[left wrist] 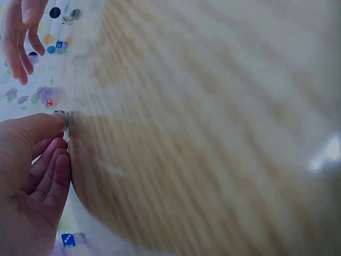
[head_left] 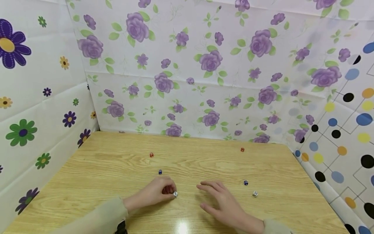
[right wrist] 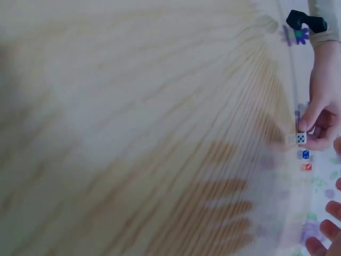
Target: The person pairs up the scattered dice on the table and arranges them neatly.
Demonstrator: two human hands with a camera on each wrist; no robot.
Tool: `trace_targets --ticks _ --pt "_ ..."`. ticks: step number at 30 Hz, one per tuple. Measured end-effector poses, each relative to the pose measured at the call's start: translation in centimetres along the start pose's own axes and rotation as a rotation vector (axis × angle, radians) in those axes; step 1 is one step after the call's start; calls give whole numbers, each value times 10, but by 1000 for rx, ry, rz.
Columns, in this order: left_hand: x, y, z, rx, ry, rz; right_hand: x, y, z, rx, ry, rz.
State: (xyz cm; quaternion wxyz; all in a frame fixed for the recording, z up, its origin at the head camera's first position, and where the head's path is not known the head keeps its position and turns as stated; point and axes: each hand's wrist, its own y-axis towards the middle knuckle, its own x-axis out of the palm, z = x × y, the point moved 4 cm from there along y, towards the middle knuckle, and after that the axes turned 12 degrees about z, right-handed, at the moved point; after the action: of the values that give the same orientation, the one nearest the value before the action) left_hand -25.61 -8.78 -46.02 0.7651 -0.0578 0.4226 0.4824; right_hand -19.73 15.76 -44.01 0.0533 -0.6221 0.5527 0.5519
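Observation:
My left hand (head_left: 160, 191) pinches a white die (head_left: 175, 194) between thumb and index finger, close over the table; the right wrist view shows the same white die (right wrist: 301, 138) with its five-pip face. The other fingers of that hand are curled in. Across from it my right hand (head_left: 220, 203) holds nothing, its fingers spread and slightly bent above the wood. Just beyond the left hand lies a blue die (head_left: 160, 172), with a red die (head_left: 151, 155) farther back. Right of my right hand are a second blue die (head_left: 246, 183) and another white die (head_left: 255, 194).
A second red die (head_left: 242, 149) lies near the back right of the wooden table (head_left: 198, 159). Patterned cloth walls border the table: purple roses (head_left: 210, 61) behind, daisies at left, coloured dots at right. Light glares off the front edge.

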Motion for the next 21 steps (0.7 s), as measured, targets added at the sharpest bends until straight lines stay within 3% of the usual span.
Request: trace_targets --ticks 6,11,21 --pt "6 -2 5 -23 -21 -2 8 -1 2 147 114 -75" --pt "12 -3 9 -36 -35 -6 15 5 1 181 172 -111" --pt "24 -5 23 -75 -26 56 26 11 -2 215 242 -162"
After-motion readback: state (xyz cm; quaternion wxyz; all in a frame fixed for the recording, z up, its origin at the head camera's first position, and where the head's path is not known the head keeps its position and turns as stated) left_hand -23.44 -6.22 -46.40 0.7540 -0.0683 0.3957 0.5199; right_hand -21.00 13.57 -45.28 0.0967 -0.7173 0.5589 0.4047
